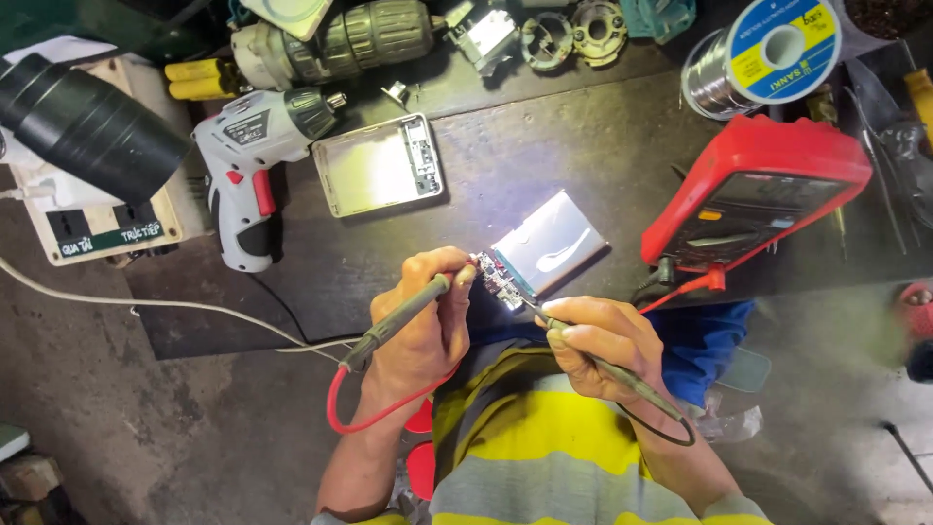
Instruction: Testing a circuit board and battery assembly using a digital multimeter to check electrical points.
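A small circuit board (501, 279), joined to a silvery flat battery pack (551, 243), is seen at the near edge of the dark workbench (544, 136), lit brightly. Its left end is touched by a red-leaded probe (403, 316) gripped in the left hand (420, 326); a black-leaded probe (603, 367) is pinched in the right hand (604, 345). A red multimeter (753, 190) is propped to the right, a white cordless screwdriver (255, 165) and an open metal case (379, 163) to the left.
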